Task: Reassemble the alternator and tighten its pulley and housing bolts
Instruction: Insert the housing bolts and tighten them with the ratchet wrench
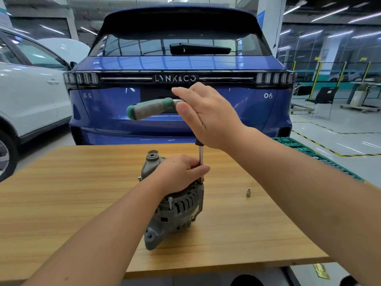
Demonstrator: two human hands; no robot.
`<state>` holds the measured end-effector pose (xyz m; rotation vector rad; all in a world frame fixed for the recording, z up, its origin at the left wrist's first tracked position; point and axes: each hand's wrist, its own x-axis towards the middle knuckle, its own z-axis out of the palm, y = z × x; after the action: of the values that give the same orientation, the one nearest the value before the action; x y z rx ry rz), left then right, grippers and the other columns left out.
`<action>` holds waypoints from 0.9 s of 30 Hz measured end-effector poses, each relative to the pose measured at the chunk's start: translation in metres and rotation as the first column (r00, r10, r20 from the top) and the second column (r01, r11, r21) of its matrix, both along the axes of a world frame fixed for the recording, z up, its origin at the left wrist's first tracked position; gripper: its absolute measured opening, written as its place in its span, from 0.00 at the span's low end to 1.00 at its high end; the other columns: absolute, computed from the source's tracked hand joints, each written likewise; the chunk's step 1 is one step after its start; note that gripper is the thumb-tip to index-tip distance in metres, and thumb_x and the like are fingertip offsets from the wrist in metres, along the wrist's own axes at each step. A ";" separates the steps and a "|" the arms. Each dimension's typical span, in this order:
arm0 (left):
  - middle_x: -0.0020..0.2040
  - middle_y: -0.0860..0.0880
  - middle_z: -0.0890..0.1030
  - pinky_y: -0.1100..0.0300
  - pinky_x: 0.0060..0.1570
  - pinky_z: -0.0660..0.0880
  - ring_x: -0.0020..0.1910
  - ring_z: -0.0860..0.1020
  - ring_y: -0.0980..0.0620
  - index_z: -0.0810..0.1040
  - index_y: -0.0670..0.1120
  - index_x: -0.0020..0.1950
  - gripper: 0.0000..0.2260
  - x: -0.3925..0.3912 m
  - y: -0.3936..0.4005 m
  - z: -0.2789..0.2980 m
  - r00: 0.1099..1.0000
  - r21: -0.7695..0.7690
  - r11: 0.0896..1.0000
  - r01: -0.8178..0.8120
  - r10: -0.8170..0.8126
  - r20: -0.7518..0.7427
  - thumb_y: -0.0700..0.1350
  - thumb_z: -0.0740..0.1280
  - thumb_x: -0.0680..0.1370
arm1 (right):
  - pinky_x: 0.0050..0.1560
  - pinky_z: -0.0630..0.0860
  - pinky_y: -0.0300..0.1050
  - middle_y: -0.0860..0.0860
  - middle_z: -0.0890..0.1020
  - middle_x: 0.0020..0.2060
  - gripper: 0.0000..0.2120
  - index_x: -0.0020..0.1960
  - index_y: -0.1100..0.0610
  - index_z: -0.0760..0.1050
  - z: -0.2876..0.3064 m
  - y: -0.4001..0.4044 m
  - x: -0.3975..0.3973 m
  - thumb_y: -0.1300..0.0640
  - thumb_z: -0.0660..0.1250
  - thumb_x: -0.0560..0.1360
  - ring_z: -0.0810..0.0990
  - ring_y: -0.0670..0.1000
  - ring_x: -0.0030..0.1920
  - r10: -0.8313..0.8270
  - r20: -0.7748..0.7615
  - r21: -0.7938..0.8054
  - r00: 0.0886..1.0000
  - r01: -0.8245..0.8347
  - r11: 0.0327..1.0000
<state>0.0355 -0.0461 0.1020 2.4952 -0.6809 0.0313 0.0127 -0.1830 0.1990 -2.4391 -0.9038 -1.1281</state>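
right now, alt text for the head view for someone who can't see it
A person's left hand steadies a grey alternator on a wooden table and pinches a ratchet extension, while the right hand rests open on the green-handled ratchet. A loose socket lies nearby; a blue car is parked behind.

A dull grey alternator (175, 205) with dark slotted vents stands on a light tan wood-grain bench (61, 203). The ratchet handle (150, 108) is green with a grey grip. Behind are a blue car (181, 65) and a white car (26, 93).
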 end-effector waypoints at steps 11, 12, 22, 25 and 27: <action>0.41 0.52 0.84 0.52 0.44 0.83 0.40 0.83 0.53 0.80 0.58 0.47 0.14 0.000 0.002 -0.001 0.999 0.005 0.999 0.040 -0.040 0.022 0.64 0.61 0.83 | 0.39 0.79 0.48 0.51 0.84 0.31 0.06 0.55 0.61 0.73 0.060 0.011 -0.005 0.60 0.60 0.81 0.85 0.52 0.32 0.247 -0.802 0.484 0.544 0.349 0.802; 0.41 0.52 0.85 0.52 0.44 0.83 0.41 0.83 0.53 0.81 0.58 0.47 0.15 0.000 0.002 -0.001 0.999 -0.008 0.999 0.034 -0.034 0.011 0.64 0.61 0.82 | 0.43 0.78 0.51 0.50 0.85 0.33 0.08 0.57 0.59 0.73 0.055 0.011 -0.008 0.59 0.60 0.80 0.86 0.52 0.34 0.452 -0.759 0.632 0.468 0.366 0.683; 0.47 0.56 0.84 0.56 0.45 0.81 0.44 0.81 0.57 0.79 0.59 0.50 0.12 0.001 0.001 0.000 0.999 -0.001 0.999 0.032 -0.032 0.008 0.62 0.60 0.84 | 0.51 0.76 0.37 0.48 0.85 0.51 0.10 0.57 0.54 0.77 -0.009 0.002 0.005 0.64 0.60 0.81 0.81 0.43 0.50 0.343 -0.035 0.914 0.939 -0.109 0.390; 0.45 0.57 0.85 0.53 0.44 0.81 0.43 0.82 0.56 0.78 0.60 0.45 0.13 0.002 0.002 0.000 0.999 0.008 0.999 0.045 -0.045 0.027 0.62 0.59 0.84 | 0.58 0.77 0.48 0.55 0.85 0.53 0.14 0.59 0.62 0.82 -0.010 -0.014 0.010 0.67 0.62 0.77 0.81 0.54 0.56 -0.015 0.216 0.349 0.976 -0.062 0.935; 0.43 0.55 0.85 0.51 0.44 0.82 0.41 0.82 0.54 0.79 0.59 0.45 0.15 0.002 0.002 0.000 0.999 0.011 0.999 0.038 -0.038 0.023 0.63 0.59 0.84 | 0.50 0.76 0.53 0.55 0.85 0.46 0.14 0.57 0.60 0.82 0.000 -0.015 0.006 0.63 0.60 0.77 0.80 0.58 0.49 -0.064 0.173 0.112 0.983 0.044 0.993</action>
<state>0.0373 -0.0440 0.1021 2.4948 -0.7398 0.0435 0.0187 -0.1982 0.1986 -2.3179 -0.8071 -1.3925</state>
